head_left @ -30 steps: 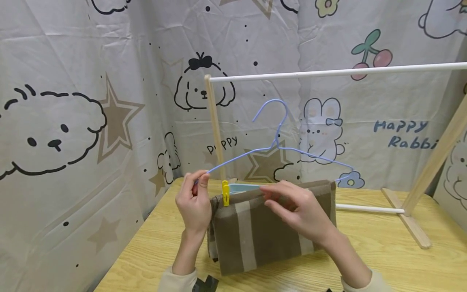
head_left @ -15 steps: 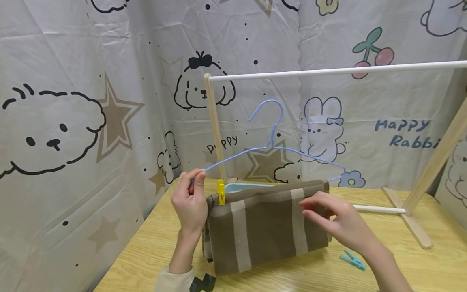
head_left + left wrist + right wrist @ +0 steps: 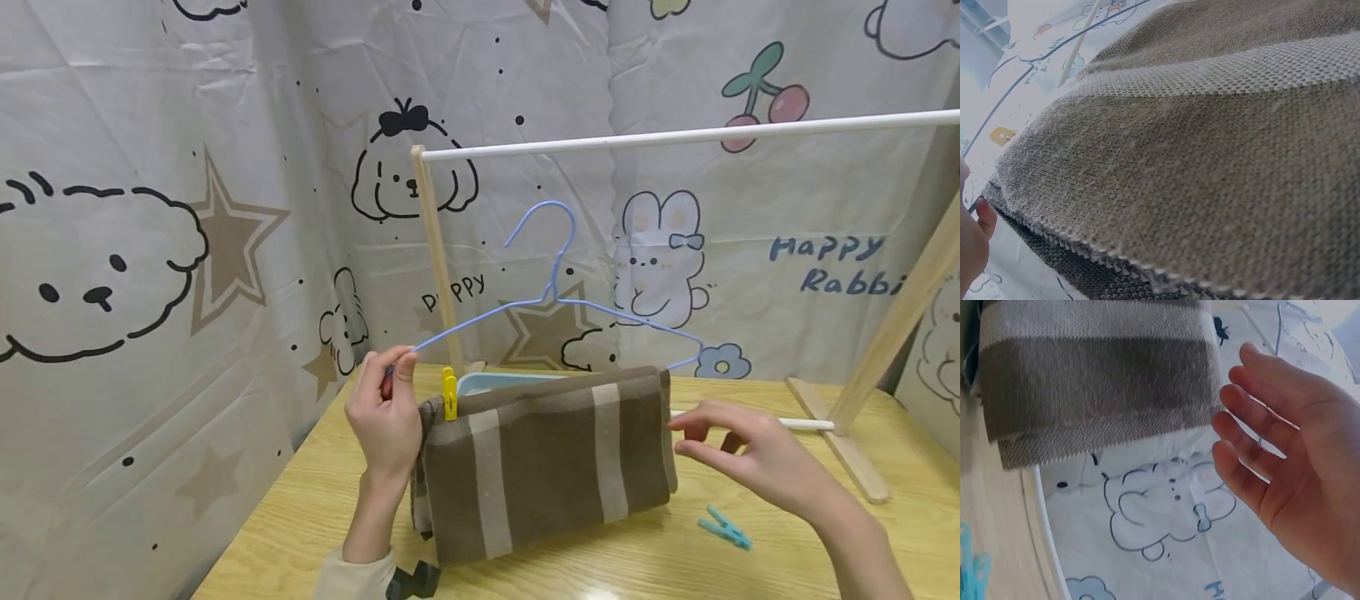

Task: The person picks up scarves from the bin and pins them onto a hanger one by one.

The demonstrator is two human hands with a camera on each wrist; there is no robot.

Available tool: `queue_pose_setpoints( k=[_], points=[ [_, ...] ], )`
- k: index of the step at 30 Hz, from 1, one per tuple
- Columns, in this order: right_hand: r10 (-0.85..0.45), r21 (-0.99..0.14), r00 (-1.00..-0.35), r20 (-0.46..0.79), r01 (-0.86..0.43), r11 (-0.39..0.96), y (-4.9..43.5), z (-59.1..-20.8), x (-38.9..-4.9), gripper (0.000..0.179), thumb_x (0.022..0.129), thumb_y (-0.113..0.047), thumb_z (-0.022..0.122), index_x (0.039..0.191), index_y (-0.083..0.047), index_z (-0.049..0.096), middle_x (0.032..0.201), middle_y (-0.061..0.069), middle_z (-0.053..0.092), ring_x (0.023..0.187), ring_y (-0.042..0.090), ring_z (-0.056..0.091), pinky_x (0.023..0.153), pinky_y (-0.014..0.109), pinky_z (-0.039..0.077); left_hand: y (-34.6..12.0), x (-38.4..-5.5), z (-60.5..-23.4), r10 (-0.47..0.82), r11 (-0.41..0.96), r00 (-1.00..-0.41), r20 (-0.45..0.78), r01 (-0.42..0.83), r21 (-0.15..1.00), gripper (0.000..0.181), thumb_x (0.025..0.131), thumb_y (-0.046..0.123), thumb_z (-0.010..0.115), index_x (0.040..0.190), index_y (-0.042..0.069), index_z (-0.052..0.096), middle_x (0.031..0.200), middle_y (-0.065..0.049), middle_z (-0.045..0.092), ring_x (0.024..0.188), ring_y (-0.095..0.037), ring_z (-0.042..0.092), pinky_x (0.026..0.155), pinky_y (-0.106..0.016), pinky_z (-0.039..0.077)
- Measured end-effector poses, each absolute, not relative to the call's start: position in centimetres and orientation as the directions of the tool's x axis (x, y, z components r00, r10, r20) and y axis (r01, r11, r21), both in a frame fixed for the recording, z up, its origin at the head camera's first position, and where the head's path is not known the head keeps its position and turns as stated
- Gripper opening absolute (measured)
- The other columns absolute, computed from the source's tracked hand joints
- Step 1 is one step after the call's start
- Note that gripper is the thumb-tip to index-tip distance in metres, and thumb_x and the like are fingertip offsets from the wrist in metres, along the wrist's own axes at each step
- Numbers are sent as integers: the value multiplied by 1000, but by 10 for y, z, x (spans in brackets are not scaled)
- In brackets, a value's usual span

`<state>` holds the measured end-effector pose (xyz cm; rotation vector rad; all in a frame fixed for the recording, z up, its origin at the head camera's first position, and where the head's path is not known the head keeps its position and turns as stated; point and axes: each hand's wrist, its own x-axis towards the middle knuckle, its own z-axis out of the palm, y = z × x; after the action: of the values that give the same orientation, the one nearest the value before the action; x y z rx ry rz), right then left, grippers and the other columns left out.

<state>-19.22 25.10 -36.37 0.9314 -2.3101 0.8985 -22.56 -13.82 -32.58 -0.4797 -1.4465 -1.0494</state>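
My left hand (image 3: 386,417) pinches the left corner of a blue wire clothes hanger (image 3: 555,287), its hook pointing up. Over the hanger's lower bar hangs a folded brown knitted cloth (image 3: 547,467) with pale stripes; it fills most of the left wrist view. A yellow clothespin (image 3: 450,396) sits upright on the cloth's top edge near the left end. My right hand (image 3: 757,454) is beside the cloth's right edge, fingers loosely bent and holding nothing. In the right wrist view the fingertips (image 3: 1225,453) are right at that edge. A teal clothespin (image 3: 725,528) lies on the table, below the right hand.
Behind the cloth, the rim of a light blue container (image 3: 502,382) shows on the wooden table (image 3: 300,517). A rack stands at the back with a white top rail (image 3: 675,135) and wooden legs (image 3: 892,333). A printed curtain (image 3: 247,108) surrounds the table.
My right hand has moved right along the front of the cloth to its right edge, bringing the teal clothespin into sight. Hanger and cloth have shifted slightly left with my left hand.
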Motion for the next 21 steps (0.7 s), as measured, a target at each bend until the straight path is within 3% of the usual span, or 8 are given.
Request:
queue_pose_setpoints(
  k=[7, 14, 21],
  points=[
    [-418, -441, -749, 514, -649, 620, 263, -374, -200, 23, 86, -11, 77, 105, -23, 72, 86, -19, 63, 80, -5, 56, 58, 19, 48, -139, -227, -326, -287, 507, -191, 939, 801, 318, 16, 93, 13, 69, 92, -3, 72, 61, -8, 40, 56, -7, 29, 50, -17, 22],
    [-409, -526, -859, 309, -513, 679, 277, -391, -210, 17, 91, -26, 72, 107, -20, 71, 88, -16, 64, 83, -5, 56, 63, 22, 47, -139, -227, -326, -286, 511, -193, 939, 798, 320, 17, 93, 14, 68, 92, -3, 72, 61, -7, 39, 56, -6, 29, 50, -17, 21],
    [-477, -597, -871, 115, -444, 668, 295, -416, -221, 24, 94, -27, 69, 112, -12, 69, 96, -10, 66, 87, -6, 55, 68, 23, 49, -136, -226, -326, -271, 502, -186, 945, 810, 303, 17, 93, 13, 68, 92, -3, 72, 61, -7, 40, 56, -7, 29, 50, -17, 22]
  ],
)
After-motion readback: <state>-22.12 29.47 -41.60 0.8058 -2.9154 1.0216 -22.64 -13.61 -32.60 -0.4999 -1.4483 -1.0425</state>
